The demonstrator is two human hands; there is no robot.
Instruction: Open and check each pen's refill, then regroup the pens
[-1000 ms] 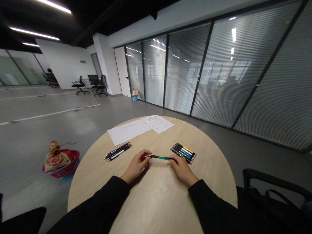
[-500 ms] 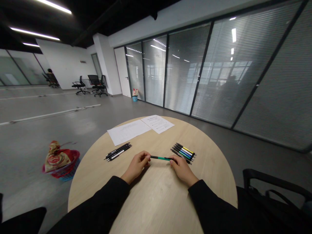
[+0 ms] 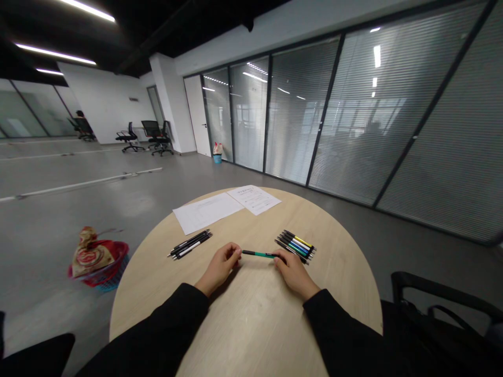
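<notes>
My right hand (image 3: pixel 294 275) pinches the far end of a green and black mechanical pencil (image 3: pixel 259 254), which lies nearly level above the round light-wood table (image 3: pixel 251 324). My left hand (image 3: pixel 220 266) is curled closed, its fingertips almost at the pencil's metal tip. A bundle of black pens (image 3: pixel 189 244) lies beyond my left hand. Several pens with black, yellow, blue and green barrels (image 3: pixel 294 247) lie side by side just beyond my right hand. Two printed paper sheets (image 3: pixel 206 212) (image 3: pixel 254 199) lie at the table's far side.
A red basket (image 3: pixel 104 267) with a patterned cloth bundle stands on the floor left of the table. A black chair back (image 3: pixel 432 288) is at lower right. Glass partitions with blinds (image 3: pixel 314 112) run along the right; a seated person (image 3: pixel 83 125) is far back.
The pencil's tip has drawn back to the right, from against my left fingers to just clear of them. My right hand still holds the pencil.
</notes>
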